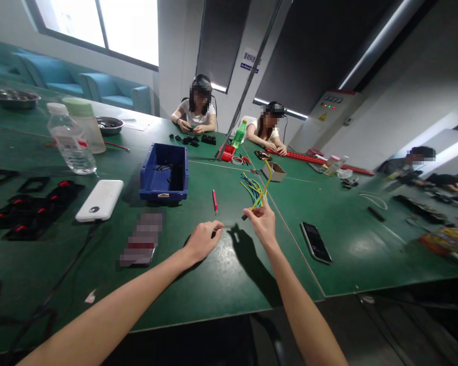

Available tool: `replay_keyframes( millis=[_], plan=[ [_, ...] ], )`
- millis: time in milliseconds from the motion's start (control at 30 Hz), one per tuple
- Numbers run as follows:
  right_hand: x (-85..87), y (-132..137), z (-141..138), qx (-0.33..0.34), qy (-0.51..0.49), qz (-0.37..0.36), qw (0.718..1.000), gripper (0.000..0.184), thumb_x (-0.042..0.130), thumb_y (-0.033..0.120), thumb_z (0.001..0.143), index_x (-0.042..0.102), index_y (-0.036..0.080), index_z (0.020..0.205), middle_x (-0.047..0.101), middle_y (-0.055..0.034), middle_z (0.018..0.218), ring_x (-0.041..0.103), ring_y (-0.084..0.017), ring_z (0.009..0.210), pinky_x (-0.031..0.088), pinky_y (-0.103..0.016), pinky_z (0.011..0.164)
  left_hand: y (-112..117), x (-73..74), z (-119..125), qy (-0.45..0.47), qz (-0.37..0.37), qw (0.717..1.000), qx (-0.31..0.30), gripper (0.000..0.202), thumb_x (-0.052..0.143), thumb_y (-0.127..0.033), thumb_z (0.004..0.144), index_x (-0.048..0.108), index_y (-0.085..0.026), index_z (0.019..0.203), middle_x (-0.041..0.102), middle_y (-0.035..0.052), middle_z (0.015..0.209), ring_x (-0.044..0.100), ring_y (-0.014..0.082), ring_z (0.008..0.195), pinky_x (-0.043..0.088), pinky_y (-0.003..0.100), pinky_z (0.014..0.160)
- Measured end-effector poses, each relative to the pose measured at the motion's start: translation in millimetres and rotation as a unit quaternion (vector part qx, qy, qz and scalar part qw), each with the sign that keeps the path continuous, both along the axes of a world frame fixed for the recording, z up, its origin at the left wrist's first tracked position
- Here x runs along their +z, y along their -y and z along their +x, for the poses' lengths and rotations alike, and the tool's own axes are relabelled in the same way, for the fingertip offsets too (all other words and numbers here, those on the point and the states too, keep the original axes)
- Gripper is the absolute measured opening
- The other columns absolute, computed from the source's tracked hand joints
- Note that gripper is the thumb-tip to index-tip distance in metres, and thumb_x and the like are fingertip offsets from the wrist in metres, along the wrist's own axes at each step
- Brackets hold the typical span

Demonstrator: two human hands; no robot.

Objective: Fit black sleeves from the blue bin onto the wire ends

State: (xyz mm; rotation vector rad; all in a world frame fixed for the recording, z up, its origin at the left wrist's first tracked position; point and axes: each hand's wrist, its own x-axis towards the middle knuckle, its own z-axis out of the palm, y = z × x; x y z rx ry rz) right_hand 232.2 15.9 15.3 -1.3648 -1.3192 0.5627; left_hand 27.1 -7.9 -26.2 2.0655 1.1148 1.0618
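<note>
My right hand [264, 223] is raised over the green table, its thumb and fingers pinched round a yellow-green wire [269, 175]. A small dark piece [245, 217] shows at the wire's lower end by my fingertips. My left hand [204, 241] rests on the table to the left, fingers curled and pressed together; what they hold, if anything, is too small to make out. Beyond my right hand lies a bunch of blue, green and yellow wires [248, 187]. A red pen-like tool [215, 201] lies beyond my left hand.
A blue bin [164, 195] with a few dark parts stands left of centre. Nearby are a phone [316, 243], a blurred-out flat object [143, 239], a white power bank [100, 200], black frames [34, 211], a water bottle [72, 142] and a small box [277, 174]. Co-workers sit across the table.
</note>
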Motion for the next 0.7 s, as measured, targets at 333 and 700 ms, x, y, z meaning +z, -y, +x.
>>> replay_keyframes(
  millis=[333, 700],
  plan=[
    [4.0, -29, 84, -0.137, 0.258, -0.086, 0.953, 0.086, 0.073, 0.046, 0.061, 0.046, 0.009, 0.133, 0.069, -0.0034, 0.068, 0.064, -0.021, 0.065, 0.047, -0.03, 0.063, -5, 3.2, -15, -0.223, 0.065, 0.97, 0.074, 0.025, 0.044, -0.019, 0.087, 0.067, -0.02, 0.097, 0.066, 0.0062, 0.082, 0.062, 0.0188, 0.077, 0.046, 0.029, 0.074],
    [31.9, -71, 100, -0.083, 0.339, -0.25, 0.903, 0.06, 0.078, 0.027, 0.063, 0.059, 0.007, 0.116, 0.066, -0.0031, 0.062, 0.062, -0.015, 0.051, 0.047, -0.021, 0.049, -14, 0.3, -27, -0.245, 0.048, 0.963, 0.105, 0.026, 0.042, -0.023, 0.088, 0.066, -0.021, 0.099, 0.068, 0.0077, 0.082, 0.064, 0.0216, 0.077, 0.045, 0.029, 0.07]
  ],
)
